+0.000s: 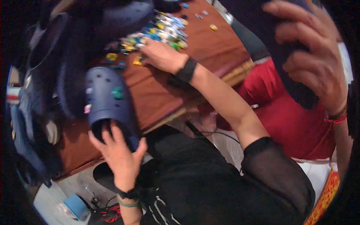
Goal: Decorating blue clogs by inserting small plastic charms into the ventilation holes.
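A navy blue clog (108,90) with round holes lies on the table, its toe pointing away from me. A green charm (117,92) and a pink charm (87,108) sit on it. My left hand (123,157) is at the clog's foot opening, fingers spread, some tips reaching inside and the thumb beside its rim. My right hand (161,55) reaches over the near edge of a pile of small colourful charms (165,30). Its fingers are bent together and blurred; what they may pinch is hidden.
The table has a reddish-brown cover (150,101). More dark clogs (127,15) lie at the far left. On the right, a person in a red shirt (288,127) raises a hand (311,52) holding a dark clog (262,33). A blue container (77,207) stands lower left.
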`<state>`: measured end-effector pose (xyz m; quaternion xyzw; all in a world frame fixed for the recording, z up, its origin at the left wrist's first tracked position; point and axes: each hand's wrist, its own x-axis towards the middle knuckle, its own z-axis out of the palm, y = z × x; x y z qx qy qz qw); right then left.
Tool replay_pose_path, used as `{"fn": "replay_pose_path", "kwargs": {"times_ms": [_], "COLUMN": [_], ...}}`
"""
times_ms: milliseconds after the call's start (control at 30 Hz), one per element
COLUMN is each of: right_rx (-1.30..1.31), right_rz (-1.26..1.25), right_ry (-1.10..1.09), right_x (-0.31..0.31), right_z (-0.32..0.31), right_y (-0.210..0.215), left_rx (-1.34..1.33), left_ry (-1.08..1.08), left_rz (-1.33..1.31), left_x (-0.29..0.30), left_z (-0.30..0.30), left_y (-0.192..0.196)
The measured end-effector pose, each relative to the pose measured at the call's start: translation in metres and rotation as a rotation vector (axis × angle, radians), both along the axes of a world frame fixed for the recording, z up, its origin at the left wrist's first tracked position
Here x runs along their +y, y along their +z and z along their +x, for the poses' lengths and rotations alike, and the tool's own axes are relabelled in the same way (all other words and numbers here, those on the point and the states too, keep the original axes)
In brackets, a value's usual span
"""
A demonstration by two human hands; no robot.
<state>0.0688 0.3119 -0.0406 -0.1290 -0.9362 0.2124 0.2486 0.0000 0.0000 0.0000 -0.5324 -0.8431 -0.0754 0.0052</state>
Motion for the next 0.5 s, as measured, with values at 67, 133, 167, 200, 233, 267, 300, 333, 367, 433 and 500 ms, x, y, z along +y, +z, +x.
{"fn": "replay_pose_path", "kwargs": {"times_ms": [67, 133, 167, 200, 233, 267, 300, 333, 367, 433, 500], "right_rx": [-0.092, -0.170, -0.130, -0.067, 0.058, 0.184, 0.199, 0.209, 0.216, 0.234, 0.280], "right_rz": [0.095, 0.046, 0.041, 0.093, 0.104, 0.118, 0.108, 0.022, -0.061, -0.225, -0.318], "right_ry": [-0.095, 0.018, -0.030, -0.057, -0.059, -0.060, -0.055, -0.073, -0.089, -0.142, -0.166], "right_x": [0.004, -0.013, -0.015, 0.003, -0.001, -0.006, -0.013, -0.022, -0.031, -0.052, -0.062], "right_z": [-0.012, 0.065, 0.066, 0.054, 0.061, 0.068, 0.075, 0.082, 0.091, 0.105, 0.119], "right_y": [0.007, -0.003, 0.008, 0.007, 0.002, -0.001, -0.001, -0.001, 0.000, 0.016, -0.002], "left_rx": [0.085, -0.059, -0.016, 0.047, -0.001, -0.048, -0.032, -0.141, -0.250, -0.225, -0.071], "left_ry": [-0.057, 0.069, 0.021, 0.001, 0.030, 0.062, 0.069, 0.099, 0.128, 0.128, 0.016], "left_rz": [0.007, -0.084, -0.087, -0.032, 0.002, 0.040, 0.032, 0.128, 0.229, 0.205, 0.239], "left_x": [-0.001, -0.022, -0.015, 0.005, 0.001, -0.001, -0.003, -0.003, -0.003, -0.009, -0.022], "left_z": [-0.036, 0.060, 0.040, 0.017, 0.017, 0.018, 0.022, 0.029, 0.035, 0.026, 0.017], "left_y": [0.017, 0.009, 0.016, -0.004, -0.007, -0.008, -0.004, 0.000, 0.003, 0.014, 0.011]}}
